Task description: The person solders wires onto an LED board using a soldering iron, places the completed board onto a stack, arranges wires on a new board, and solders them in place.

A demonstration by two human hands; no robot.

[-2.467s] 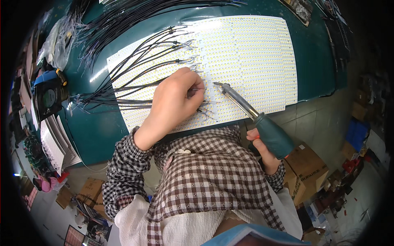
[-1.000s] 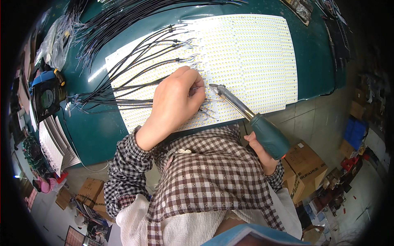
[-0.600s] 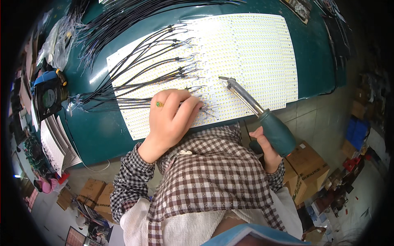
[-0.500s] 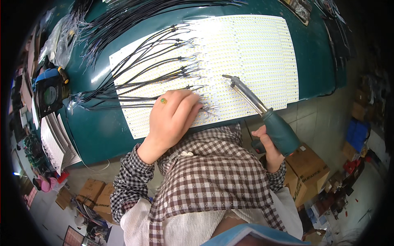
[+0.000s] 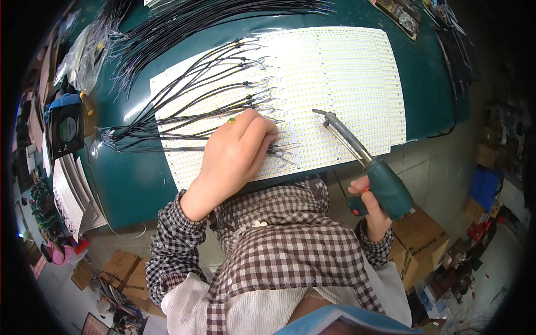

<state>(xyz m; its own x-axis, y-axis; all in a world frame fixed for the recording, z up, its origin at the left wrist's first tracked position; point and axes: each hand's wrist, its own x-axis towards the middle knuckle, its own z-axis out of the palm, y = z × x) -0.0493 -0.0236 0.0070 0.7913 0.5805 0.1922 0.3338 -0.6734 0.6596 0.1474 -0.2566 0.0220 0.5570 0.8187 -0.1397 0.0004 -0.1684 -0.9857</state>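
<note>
My left hand (image 5: 235,148) rests over the near part of a white LED board panel (image 5: 357,84), its fingers pinched together on a black cable; the fingertips partly hide the grip. Several black cables (image 5: 192,92) lie across the panel's left half, their thin stripped ends fanned out near its middle. In my right hand (image 5: 373,209) is a green soldering gun (image 5: 388,187), held by its handle. Its long metal barrel points up and left, with the dark tip above the panel, apart from the cable ends.
A big bundle of black cables (image 5: 218,19) lies at the far side of the green table (image 5: 131,190). At the left stand a small black fan (image 5: 68,127) and a stack of papers (image 5: 78,195). Cardboard boxes (image 5: 421,237) sit on the floor at the right.
My left hand has shifted slightly away from me over the cables, fingers still pinched. The soldering gun has moved a little to the right and nearer. The whole view has tilted slightly.
</note>
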